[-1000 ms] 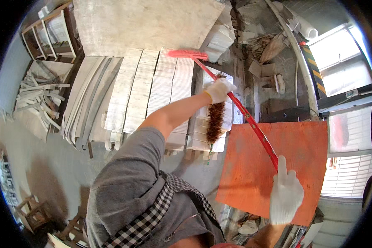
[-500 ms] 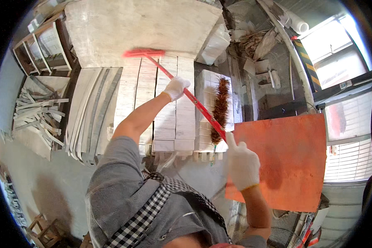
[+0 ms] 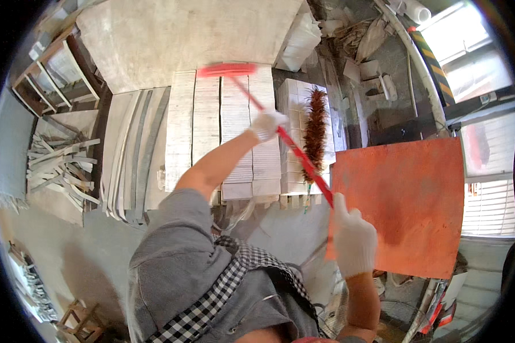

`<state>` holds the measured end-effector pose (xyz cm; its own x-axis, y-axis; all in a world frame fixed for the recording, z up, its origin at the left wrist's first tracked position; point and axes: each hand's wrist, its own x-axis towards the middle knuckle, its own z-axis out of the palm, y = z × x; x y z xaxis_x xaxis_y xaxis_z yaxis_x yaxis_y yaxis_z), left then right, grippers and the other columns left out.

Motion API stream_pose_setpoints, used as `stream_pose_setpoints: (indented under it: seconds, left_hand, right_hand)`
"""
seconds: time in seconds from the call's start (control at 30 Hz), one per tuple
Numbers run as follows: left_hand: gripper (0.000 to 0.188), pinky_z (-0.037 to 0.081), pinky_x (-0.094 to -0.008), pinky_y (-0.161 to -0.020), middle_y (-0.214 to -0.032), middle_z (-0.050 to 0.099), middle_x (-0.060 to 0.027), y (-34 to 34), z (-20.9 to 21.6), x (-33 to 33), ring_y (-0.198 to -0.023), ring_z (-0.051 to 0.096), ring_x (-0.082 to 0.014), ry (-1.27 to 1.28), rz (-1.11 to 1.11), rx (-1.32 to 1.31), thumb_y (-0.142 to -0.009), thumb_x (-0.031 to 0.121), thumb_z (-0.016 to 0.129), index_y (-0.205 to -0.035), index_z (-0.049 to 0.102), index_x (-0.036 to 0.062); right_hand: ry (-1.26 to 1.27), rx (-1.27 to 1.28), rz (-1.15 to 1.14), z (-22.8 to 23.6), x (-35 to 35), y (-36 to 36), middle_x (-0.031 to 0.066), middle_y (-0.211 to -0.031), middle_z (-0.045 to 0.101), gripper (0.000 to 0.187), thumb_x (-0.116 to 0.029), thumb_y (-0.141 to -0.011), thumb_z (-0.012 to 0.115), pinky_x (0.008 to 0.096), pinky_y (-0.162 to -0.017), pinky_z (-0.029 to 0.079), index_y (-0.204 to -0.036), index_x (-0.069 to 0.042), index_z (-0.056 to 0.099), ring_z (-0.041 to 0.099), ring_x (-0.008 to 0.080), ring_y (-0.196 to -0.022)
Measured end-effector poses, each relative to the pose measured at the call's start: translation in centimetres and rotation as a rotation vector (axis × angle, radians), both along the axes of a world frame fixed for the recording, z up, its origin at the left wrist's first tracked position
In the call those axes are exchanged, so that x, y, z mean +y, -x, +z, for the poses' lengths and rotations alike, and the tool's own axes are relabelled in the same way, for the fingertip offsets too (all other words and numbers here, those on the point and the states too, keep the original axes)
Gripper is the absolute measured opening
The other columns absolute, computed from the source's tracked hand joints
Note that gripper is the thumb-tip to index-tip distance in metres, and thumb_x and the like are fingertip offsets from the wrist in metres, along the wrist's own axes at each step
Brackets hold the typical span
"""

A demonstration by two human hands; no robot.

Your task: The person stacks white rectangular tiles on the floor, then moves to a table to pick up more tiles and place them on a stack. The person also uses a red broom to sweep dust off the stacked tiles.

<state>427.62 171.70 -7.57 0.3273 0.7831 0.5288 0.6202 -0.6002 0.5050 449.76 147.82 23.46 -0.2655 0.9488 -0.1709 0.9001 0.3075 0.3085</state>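
Note:
Both my hands wear white gloves and grip a red long-handled broom [image 3: 301,154]. My left hand [image 3: 269,124] is wrapped round the shaft about midway. Nearer to me and to the right, my right hand [image 3: 355,235] is closed on the handle's end. The broom's wide red head, blurred by motion, is at the far end of several rows of stacked white sheets [image 3: 237,154], close to a large pale board [image 3: 183,34]. Right of the rows, a brown feather duster [image 3: 315,128] lies on another white stack [image 3: 292,114].
A large orange board [image 3: 406,206] extends at my right. Long grey and white strips [image 3: 133,148] lie left of the stacks, with a jumbled strip pile [image 3: 63,166] further left. A shelf frame [image 3: 54,80] stands at the far left, a wooden stool [image 3: 80,320] at the near left.
The broom head has shifted right across the far end of the stacks. Both hands have moved right with it, still gripping the handle. The whole view has shifted slightly.

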Motion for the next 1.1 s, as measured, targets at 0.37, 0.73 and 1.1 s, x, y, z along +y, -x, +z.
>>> stream_pose_setpoints:
  seconds: [0.37, 0.73, 1.1]
  left_hand:
    - [0.013, 0.046, -0.0478, -0.078, -0.084, 0.061, -0.0117, 0.3, 4.2, -4.3, -0.084, 0.059, -0.0349, -0.096, 0.066, 0.002, -0.072, 0.006, 0.068, -0.082, 0.061, 0.0087]
    - [0.019, 0.049, -0.0470, -0.074, -0.076, 0.064, -0.0102, -4.7, 1.6, -7.4, -0.079, 0.063, -0.0356, -0.010, -0.154, 0.061, -0.074, 0.009, 0.068, -0.093, 0.070, 0.0124]
    - [0.012, 0.047, -0.0461, -0.073, -0.076, 0.060, -0.0122, -6.5, 5.1, -13.0, -0.078, 0.060, -0.0346, -0.052, -0.157, 0.083, -0.068, 0.008, 0.067, -0.077, 0.058, 0.0072]
  right_hand:
    - [-0.046, 0.104, -0.146, 1.5, -5.6, 1.1, 0.0118, -0.077, 0.060, 0.042, -0.012, -0.090, 0.056, 0.0425, -0.053, 0.051, -0.131, -0.019, 0.052, 0.065, 0.0319, -0.063]
    - [0.062, 0.005, -0.267, 2.2, -10.7, 2.7, 0.0114, -0.074, 0.060, 0.031, -0.013, -0.090, 0.057, 0.0416, -0.050, 0.051, -0.121, -0.016, 0.056, 0.066, 0.0326, -0.061]
    - [-0.047, 0.197, -0.445, 1.0, -18.5, -1.1, 0.0126, -0.083, 0.063, 0.045, -0.016, -0.085, 0.061, 0.0437, -0.058, 0.051, -0.129, -0.019, 0.057, 0.065, 0.0347, -0.070]
